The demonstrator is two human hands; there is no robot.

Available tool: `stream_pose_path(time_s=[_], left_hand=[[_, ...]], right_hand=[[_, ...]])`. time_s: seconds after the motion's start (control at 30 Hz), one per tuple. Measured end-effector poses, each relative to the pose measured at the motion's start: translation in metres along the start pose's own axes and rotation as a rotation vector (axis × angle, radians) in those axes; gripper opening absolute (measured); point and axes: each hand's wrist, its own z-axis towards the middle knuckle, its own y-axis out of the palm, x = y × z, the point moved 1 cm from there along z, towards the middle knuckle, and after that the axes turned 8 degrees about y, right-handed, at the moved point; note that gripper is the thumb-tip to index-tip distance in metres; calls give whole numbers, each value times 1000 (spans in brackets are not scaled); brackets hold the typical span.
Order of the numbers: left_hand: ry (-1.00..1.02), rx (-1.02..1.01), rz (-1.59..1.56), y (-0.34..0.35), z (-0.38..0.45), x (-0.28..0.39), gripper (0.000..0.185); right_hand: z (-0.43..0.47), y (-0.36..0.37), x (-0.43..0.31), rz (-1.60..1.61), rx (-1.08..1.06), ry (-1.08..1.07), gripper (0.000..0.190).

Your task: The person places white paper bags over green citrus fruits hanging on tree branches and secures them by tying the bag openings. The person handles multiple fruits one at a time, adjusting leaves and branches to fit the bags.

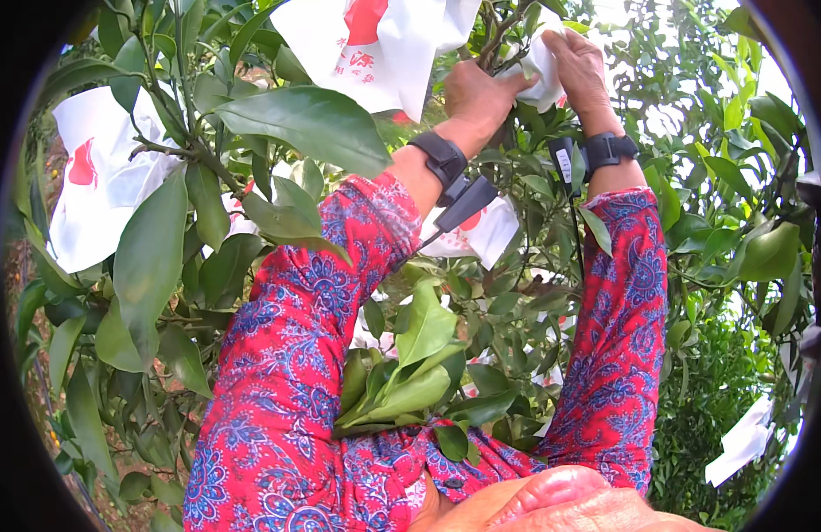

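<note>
A white fruit bag (542,70) hangs among leaves and thin branches at the upper right. My left hand (475,93) is closed at its left side, the thumb lying along the bag by a woody branch (495,41). Its fingertips are hidden behind the branch and leaves. On the bag's other side, my right hand (578,66) pinches the upper right edge between thumb and fingers. Whatever the bag contains cannot be seen. Just left of my hands hangs a larger white fruit bag (400,56) with red print.
More white bags hang on the tree: one at the left (104,179), another below my left wrist (480,229). Large leaves (310,123) and a leafy shoot (410,372) stand close to my arms. Black wrist devices (443,159) with stubs sit on both wrists. A white bag (742,439) shows lower right.
</note>
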Motion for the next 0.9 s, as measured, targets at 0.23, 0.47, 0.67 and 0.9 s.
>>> stream_pose_path(time_s=[0.23,0.47,0.67,0.9], left_hand=[[76,-21,-183,-5,-6,5,33],[71,-33,-293,-14,-9,14,32],[124,-18,-143,-20,-10,14,34],[47,-12,-173,-26,-8,19,42]], right_hand=[[-16,-23,-7,-15,-122,30,33],[-2,-38,-39,-694,-358,7,43],[6,-3,-43,-688,-331,-127,39],[-11,17,-33,-824,-69,-553,24]])
